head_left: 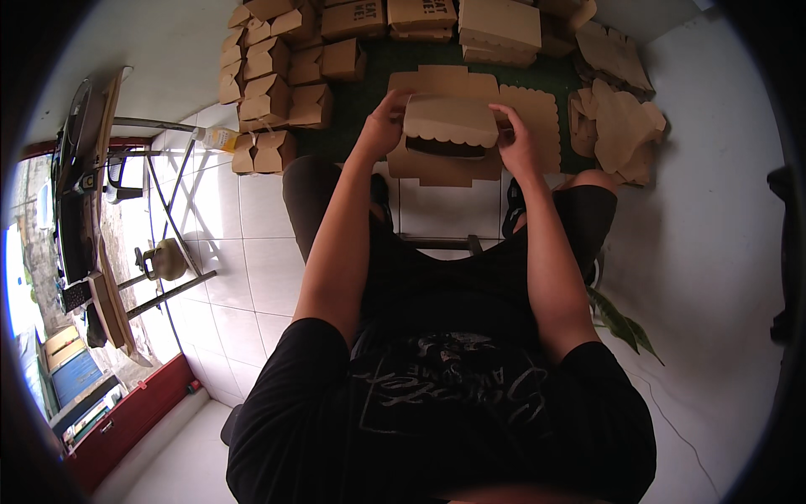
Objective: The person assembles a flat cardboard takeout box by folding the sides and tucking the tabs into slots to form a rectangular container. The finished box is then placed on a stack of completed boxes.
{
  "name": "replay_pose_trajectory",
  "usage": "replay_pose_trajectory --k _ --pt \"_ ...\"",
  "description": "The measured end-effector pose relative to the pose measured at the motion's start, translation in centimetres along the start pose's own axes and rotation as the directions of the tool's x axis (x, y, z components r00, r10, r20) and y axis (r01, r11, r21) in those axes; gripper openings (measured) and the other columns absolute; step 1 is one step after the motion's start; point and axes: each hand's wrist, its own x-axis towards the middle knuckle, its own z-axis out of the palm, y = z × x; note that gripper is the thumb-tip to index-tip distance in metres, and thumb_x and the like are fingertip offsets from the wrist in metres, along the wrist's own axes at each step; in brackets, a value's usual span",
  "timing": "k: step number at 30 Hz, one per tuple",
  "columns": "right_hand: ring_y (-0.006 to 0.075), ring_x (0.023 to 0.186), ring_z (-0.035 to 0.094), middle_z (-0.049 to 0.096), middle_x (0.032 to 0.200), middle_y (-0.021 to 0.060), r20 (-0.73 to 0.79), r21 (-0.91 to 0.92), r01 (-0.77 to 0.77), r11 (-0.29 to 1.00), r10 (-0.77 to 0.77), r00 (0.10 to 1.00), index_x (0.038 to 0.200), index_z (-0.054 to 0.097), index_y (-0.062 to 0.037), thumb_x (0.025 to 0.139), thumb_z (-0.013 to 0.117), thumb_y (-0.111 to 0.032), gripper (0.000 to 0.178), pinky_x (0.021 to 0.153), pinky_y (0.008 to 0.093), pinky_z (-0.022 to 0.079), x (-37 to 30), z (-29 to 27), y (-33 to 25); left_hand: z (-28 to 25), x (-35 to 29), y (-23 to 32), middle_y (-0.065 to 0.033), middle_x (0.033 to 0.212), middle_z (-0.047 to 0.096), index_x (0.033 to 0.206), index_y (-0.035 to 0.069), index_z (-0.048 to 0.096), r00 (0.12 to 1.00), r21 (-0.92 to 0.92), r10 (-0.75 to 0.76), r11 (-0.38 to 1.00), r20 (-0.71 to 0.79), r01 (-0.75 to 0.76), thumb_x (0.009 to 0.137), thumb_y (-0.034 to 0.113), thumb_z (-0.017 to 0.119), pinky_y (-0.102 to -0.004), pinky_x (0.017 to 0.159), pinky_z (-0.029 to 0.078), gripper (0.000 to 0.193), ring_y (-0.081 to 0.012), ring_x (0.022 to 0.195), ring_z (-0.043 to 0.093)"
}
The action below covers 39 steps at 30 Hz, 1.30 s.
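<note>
Between my hands is a brown cardboard box (451, 119) with a scalloped lid edge. The lid slopes toward me, and a dark gap shows below its wavy front edge. My left hand (387, 126) grips the box's left end, its fingers partly hidden behind it. On the other end, my right hand (515, 139) has its fingers bent over the upper right corner and side. Flat unfolded cardboard blanks (529, 113) with scalloped edges lie under and around the box.
Folded small boxes (267, 102) are stacked at the far left, with more boxes (353, 18) along the back. Loose brown cardboard pieces (625, 126) lie on the right. A bottle (217, 139) and a metal-framed table (172, 294) stand left. A green leaf (625, 323) shows beside my right arm.
</note>
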Motion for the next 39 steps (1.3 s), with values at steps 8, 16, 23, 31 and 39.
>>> replay_pose_trajectory --k 8,16,23,31,39 --pt "0.0144 0.104 0.075 0.077 0.112 0.0081 0.058 0.045 -0.097 0.994 0.095 0.994 0.149 0.068 -0.0194 0.109 0.058 0.004 0.048 0.091 0.0325 0.057 0.2 -0.2 0.5 -0.3 -3.3 1.0 -0.0211 0.149 0.067 0.172 0.015 0.044 0.771 -0.178 -0.561 0.761 0.301 0.624 0.119 0.054 0.047 -0.0487 0.105 0.063 0.066 -0.0340 0.120 0.077" --pt "0.0157 0.108 0.072 0.075 0.130 0.0030 0.017 0.333 -0.412 0.848 0.431 0.902 0.143 0.071 -0.0122 0.115 0.058 -0.052 0.050 0.094 0.0374 0.057 0.8 -0.2 0.9 -0.1 -3.4 2.0 -0.0259 0.161 0.054 0.170 0.003 0.042 0.779 -0.430 -0.559 0.652 0.283 0.624 0.116 0.069 0.042 -0.0466 0.107 0.063 0.085 -0.0386 0.120 0.075" --pt "0.0198 0.116 0.069 0.067 0.143 0.0083 0.263 0.509 -0.582 0.634 0.529 0.807 0.152 0.065 -0.0048 0.106 0.070 -0.064 0.075 0.100 0.0361 0.056 0.1 -2.5 -1.8 1.4 -4.6 1.8 -0.0228 0.151 0.058 0.159 0.002 0.057 0.897 -0.508 -0.393 0.741 0.202 0.439 0.106 0.052 0.073 -0.0413 0.105 0.064 0.074 -0.0362 0.128 0.070" --pt "0.0161 0.127 0.063 0.068 0.139 0.0068 0.284 0.345 -0.605 0.717 0.535 0.796 0.146 0.067 -0.0003 0.105 0.079 -0.052 0.067 0.112 0.0353 0.050 0.2 -1.7 1.2 1.8 -4.4 0.0 -0.0189 0.146 0.066 0.154 0.006 0.064 0.953 -0.114 -0.214 0.964 0.213 0.241 0.105 0.010 0.077 -0.0340 0.104 0.064 0.051 -0.0268 0.128 0.074" --pt "0.0168 0.129 0.065 0.068 0.139 0.0085 0.213 0.422 -0.564 0.709 0.527 0.823 0.143 0.069 -0.0014 0.110 0.076 -0.042 0.052 0.112 0.0377 0.055 0.5 -1.2 2.7 3.4 -4.0 2.1 -0.0165 0.126 0.073 0.138 -0.014 0.069 0.898 -0.453 -0.430 0.785 0.091 0.422 0.104 0.041 0.081 -0.0282 0.093 0.064 0.066 -0.0198 0.110 0.077"
